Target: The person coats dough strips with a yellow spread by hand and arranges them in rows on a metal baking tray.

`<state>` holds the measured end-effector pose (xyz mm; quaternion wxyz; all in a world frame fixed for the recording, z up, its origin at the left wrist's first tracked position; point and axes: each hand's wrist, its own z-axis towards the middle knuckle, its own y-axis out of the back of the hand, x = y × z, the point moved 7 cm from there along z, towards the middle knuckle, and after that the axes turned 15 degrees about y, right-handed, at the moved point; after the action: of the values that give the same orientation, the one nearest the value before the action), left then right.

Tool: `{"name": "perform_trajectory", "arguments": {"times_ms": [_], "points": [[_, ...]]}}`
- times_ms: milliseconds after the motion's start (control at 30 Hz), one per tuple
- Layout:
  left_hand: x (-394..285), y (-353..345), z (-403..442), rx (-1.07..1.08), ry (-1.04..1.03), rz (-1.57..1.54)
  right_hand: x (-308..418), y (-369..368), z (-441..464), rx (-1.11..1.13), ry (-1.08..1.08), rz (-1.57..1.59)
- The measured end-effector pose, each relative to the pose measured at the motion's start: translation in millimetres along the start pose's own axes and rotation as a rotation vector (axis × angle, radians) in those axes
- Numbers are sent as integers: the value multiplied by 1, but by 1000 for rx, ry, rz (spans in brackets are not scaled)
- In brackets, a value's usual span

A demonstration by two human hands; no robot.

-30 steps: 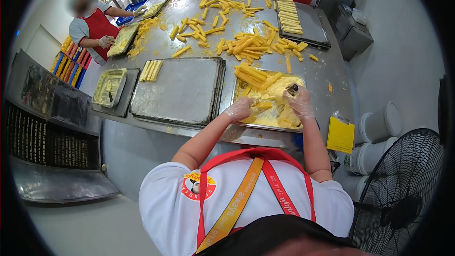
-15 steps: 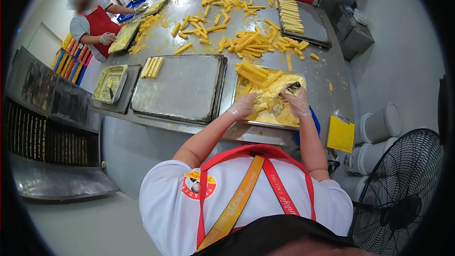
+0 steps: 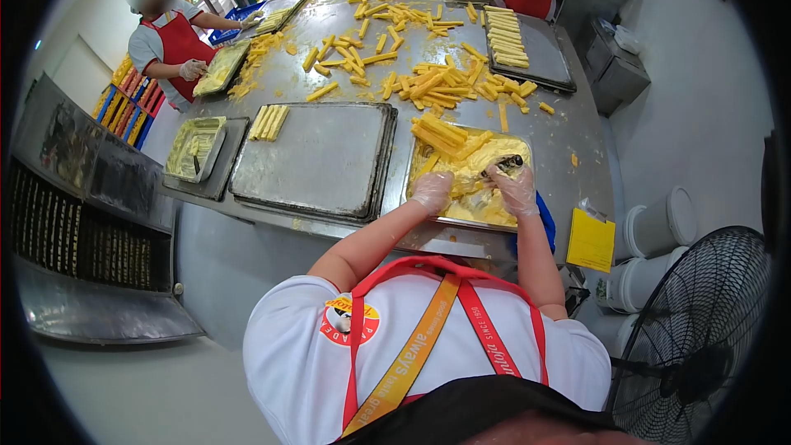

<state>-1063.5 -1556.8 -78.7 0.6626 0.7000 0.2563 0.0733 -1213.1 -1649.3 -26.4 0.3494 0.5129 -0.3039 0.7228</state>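
At the pan point(image 3: 532, 198), the right hand point(image 3: 514, 188) grips a dark-handled tool point(image 3: 504, 166); left hand's point(image 3: 432, 191) grip can't be told.

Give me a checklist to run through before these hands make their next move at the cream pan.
1. Right hand gripping the dark-handled tool: ok.
2. Left hand gripping a stick: cannot tell, its fingers hide the spot.
3. Sticks within reach: ok, a pile lies at the far left of the pan.
4. All sticks contained: not ok, many loose ones lie on the table.
5. Sticks on the large tray lined up: ok, side by side at its far-left corner.
6. Co-workers' hands away from this pan: ok.
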Motion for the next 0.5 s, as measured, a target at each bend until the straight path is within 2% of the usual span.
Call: {"name": "perform_trajectory", "arguments": {"times_ms": [67, 167, 200, 300, 333, 433, 467, 500], "points": [[3, 15, -3, 45, 63, -112, 11, -14, -3, 6, -50, 144], [15, 14, 1, 18, 71, -264, -16, 6, 10, 43, -39, -164], [18, 15, 2, -11, 57, -311, -1, 13, 13, 22, -20, -367], [21, 11, 5, -45, 23, -331, -19, 39, 20, -53, -17, -487], [21, 11, 6, -39, 21, -339, 6, 30, 19, 28, 83, -796], [19, 15, 2, -17, 28, -389, 26, -6, 3, 124, 124, -391], [17, 17, 1, -11, 37, -424, 10, -10, -1, 28, 37, -8], [17, 18, -1, -4, 46, -458, 9, -8, -2, 7, -17, -84]]}}
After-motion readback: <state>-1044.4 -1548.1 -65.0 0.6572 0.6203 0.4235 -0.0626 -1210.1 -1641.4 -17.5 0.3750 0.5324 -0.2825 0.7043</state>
